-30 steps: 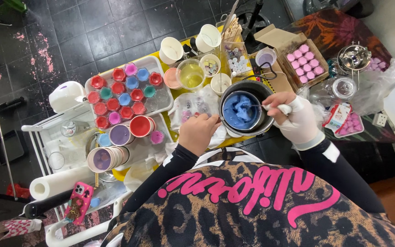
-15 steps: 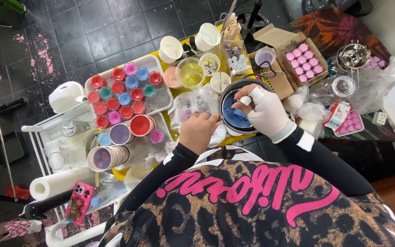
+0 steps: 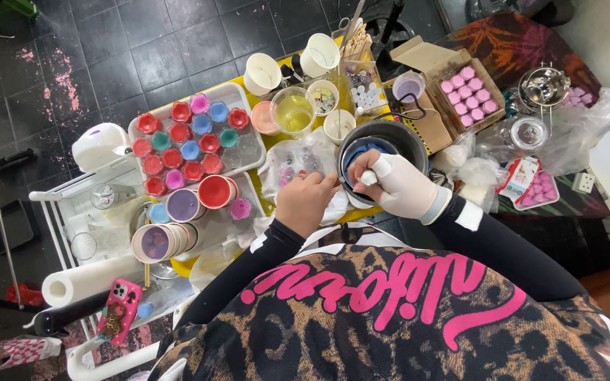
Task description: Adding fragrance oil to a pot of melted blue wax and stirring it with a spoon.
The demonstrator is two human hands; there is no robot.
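A dark metal pot (image 3: 412, 141) holding blue wax (image 3: 361, 152) stands on the yellow work surface in front of me. My right hand (image 3: 400, 187), in a white glove, reaches over the pot's near rim and grips a small white stirrer (image 3: 368, 178) dipped toward the blue wax. My left hand (image 3: 308, 203) is bare and curled against the pot's left rim, resting on crumpled clear plastic (image 3: 298, 159). My leopard-print apron with pink lettering fills the bottom of the view.
A white tray (image 3: 241, 92) of several small red, blue and pink cups sits at left, with purple-filled tins (image 3: 181, 204) below. A cup of yellow liquid (image 3: 294, 111), white cups, a cardboard box of pink rounds (image 3: 467, 92), a paper roll (image 3: 86, 279) and a pink phone (image 3: 118, 310) surround it.
My gloved right hand has swung from the pot's right rim across to its near left side, uncovering less of the blue wax. My left hand has stayed by the pot.
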